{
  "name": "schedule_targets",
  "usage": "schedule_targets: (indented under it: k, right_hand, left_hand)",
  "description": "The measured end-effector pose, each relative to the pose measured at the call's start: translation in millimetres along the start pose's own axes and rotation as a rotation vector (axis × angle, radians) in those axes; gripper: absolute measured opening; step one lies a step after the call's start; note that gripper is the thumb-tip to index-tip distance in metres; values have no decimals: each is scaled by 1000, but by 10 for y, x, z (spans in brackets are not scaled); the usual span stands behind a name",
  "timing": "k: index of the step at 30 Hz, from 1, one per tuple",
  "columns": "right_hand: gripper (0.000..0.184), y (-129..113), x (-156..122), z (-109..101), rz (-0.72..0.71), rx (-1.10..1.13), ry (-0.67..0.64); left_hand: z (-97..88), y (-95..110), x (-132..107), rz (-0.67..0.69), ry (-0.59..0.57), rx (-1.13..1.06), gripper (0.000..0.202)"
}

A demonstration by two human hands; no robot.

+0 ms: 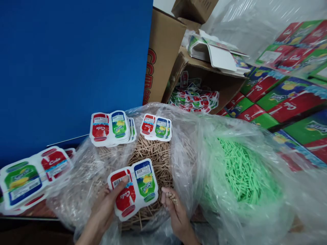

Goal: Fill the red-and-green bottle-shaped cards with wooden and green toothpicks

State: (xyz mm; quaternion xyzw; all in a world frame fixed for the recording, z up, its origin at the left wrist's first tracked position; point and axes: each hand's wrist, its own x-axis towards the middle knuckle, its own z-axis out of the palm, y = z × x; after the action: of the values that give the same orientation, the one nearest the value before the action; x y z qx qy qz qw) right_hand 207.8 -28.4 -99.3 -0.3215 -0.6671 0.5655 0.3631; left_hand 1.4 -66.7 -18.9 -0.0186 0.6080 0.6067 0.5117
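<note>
My left hand (106, 204) grips a printed double card (135, 189), its thumb pressed on the red Cola half; the other half shows green and blue Sprite print. To the right of the card, my right hand (176, 212) is closed around a small bundle of thin brown sticks (171, 196). Below both hands lies a clear plastic bag (184, 153) of loose brown sticks (150, 151). On its far edge rest a stack of the same cards (109, 128) and a smaller pile of cards (156, 127).
Further right, another clear bag holds green sticks (242, 173). At the left edge sit larger-looking printed cards (33, 175). Behind stand a blue panel (71, 61), an open carton (230, 83) with many cards inside, and stacked red and green printed boxes (291, 92).
</note>
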Motion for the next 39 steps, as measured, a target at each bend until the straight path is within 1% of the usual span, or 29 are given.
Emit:
schedule_targets:
  k: [3, 6, 8, 10, 12, 13, 15, 17, 18, 19, 21, 23, 26, 29, 34, 36, 39]
  right_hand:
    - [28, 36, -8, 12, 7, 11, 14]
    - [29, 43, -18, 5, 10, 6, 3]
    - [29, 27, -22, -12, 2, -7, -16]
    - [28, -17, -13, -35, 1, -23, -26]
    - [28, -96, 17, -58, 7, -30, 2]
    - [27, -151, 42, -67, 13, -24, 33]
    - [25, -285, 107, -73, 20, 32, 134]
    - [21, -433, 188, -58, 38, 185, 239]
    - [21, -503, 230, -41, 60, 283, 270]
    - [21, -565, 272, -20, 89, 380, 287]
    - [23, -653, 347, 29, 157, 522, 270]
    - [25, -690, 406, 76, 198, 558, 226]
    - [24, -684, 464, 123, 195, 511, 142]
    - [25, -680, 497, 149, 188, 438, 70]
    - [31, -713, 542, 203, 186, 299, 25]
    - [34, -708, 568, 231, 203, 295, 12]
    - [40, -676, 599, 272, 275, 377, 20]
  left_hand:
    - [-42, -47, 62, 5, -64, 116, 24]
    - [-85, -94, 127, 111, -110, 309, 33]
    - [-99, -123, 162, 192, -132, 419, 36]
    - [-96, -150, 187, 227, -136, 508, 38]
    - [-81, -173, 201, 249, -150, 589, 39]
    - [-72, -184, 205, 292, -170, 632, 37]
    - [-52, -203, 211, 464, -250, 726, 30]
    - [-28, -222, 210, 667, -361, 825, 24]
    - [-14, -231, 207, 741, -409, 866, 23]
    - [2, -240, 202, 782, -455, 907, 23]
    - [35, -251, 185, 805, -509, 982, 23]
    - [64, -251, 166, 811, -537, 1056, 22]
    - [87, -235, 146, 796, -589, 1117, 15]
    - [89, -232, 142, 763, -631, 1107, 9]
    - [89, -264, 137, 736, -662, 1112, 8]
    - [91, -255, 126, 723, -679, 1129, 8]
    - [73, -236, 114, 680, -727, 1099, 6]
